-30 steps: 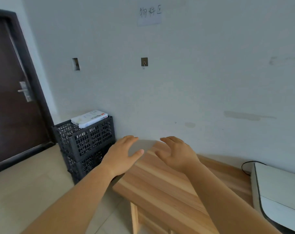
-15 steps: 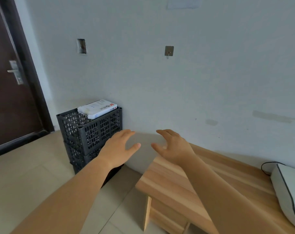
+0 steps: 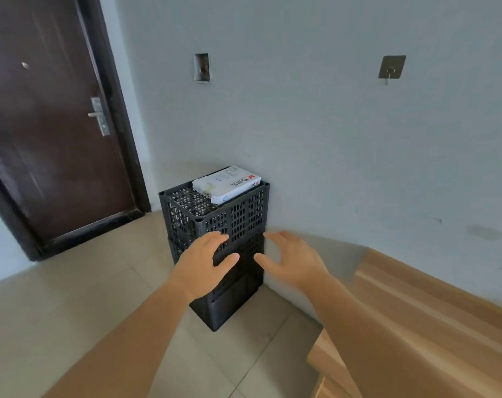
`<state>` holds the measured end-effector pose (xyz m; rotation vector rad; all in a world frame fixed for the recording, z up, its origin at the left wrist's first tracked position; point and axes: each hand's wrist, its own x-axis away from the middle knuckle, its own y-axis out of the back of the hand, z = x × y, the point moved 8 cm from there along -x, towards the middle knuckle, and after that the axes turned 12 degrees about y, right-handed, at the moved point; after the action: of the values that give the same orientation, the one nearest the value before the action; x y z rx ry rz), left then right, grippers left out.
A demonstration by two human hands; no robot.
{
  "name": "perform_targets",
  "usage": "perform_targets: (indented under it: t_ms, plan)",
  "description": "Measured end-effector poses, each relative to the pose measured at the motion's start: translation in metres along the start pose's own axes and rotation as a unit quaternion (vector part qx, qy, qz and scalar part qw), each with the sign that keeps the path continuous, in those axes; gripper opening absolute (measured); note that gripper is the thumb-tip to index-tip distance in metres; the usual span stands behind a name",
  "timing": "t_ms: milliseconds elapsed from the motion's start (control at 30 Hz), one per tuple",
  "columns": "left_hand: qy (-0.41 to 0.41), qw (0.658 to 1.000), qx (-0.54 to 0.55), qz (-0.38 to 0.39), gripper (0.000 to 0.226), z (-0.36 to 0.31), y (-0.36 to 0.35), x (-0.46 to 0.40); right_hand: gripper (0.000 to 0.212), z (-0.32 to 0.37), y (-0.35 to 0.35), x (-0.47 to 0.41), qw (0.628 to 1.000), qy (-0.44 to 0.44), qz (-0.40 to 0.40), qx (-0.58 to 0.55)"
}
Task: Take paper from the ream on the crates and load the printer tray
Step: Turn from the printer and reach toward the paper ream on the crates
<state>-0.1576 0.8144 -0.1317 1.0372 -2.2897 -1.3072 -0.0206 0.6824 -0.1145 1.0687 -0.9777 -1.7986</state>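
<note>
Hands, left [image 3: 204, 264] and right [image 3: 294, 261], spread and empty short of the ream [image 3: 227, 183] beyond them; grabbing its slick wrapper one-sided could tip it off the crates [image 3: 215, 222].

Both forearms are seen bare to the frame's edge; the left hand [image 3: 204, 262] and the right hand [image 3: 294, 261] are seen ungloved.

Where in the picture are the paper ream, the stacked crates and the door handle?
paper ream [image 3: 227, 183]: head view, on its printed top face.
stacked crates [image 3: 238, 214]: head view, on the top crate's front wall.
door handle [image 3: 98, 116]: head view, on its metal plate.
</note>
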Motion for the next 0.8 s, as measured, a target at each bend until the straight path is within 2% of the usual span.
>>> perform_targets:
  t_ms: [267, 433, 533, 800]
  plan:
    - [0.063, 0.994, -0.047, -0.074, 0.059, 0.076, 0.091, -0.096, 0.066, 0.051, -0.043, -0.171, 0.993, 0.119, -0.011, -0.020]
    - [0.096, 0.990, -0.047, -0.097, 0.059, 0.136, 0.134, -0.143, 0.065, 0.082, -0.079, -0.254, 0.989, 0.145, 0.007, -0.033]
    - [0.102, 0.988, -0.036, -0.111, 0.059, 0.173, 0.154, -0.176, 0.065, 0.097, -0.101, -0.303, 0.988, 0.153, 0.007, -0.030]
    - [0.075, 0.994, -0.017, -0.080, 0.061, 0.280, 0.188, -0.282, 0.064, 0.128, -0.159, -0.419, 0.994, 0.112, 0.010, 0.004]
